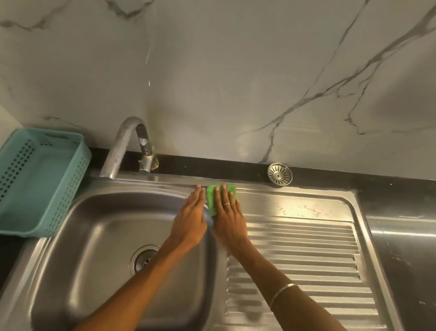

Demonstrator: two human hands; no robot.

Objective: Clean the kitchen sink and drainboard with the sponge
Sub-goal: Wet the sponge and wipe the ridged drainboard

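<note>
A green sponge (211, 199) lies flat on the steel strip between the sink bowl (101, 247) and the ribbed drainboard (305, 266), near the back rim. My right hand (228, 218) presses flat on top of the sponge, fingers stretched forward and covering most of it. My left hand (190, 220) rests flat beside it on the bowl's right rim, fingers straight and holding nothing. The two hands nearly touch. Both forearms reach in from the bottom of the view.
A curved steel tap (124, 147) stands behind the bowl at the left. A teal perforated basket (27, 184) sits left of the sink. A loose drain strainer (279, 174) lies on the black ledge behind the drainboard. The drain hole (144, 260) is open.
</note>
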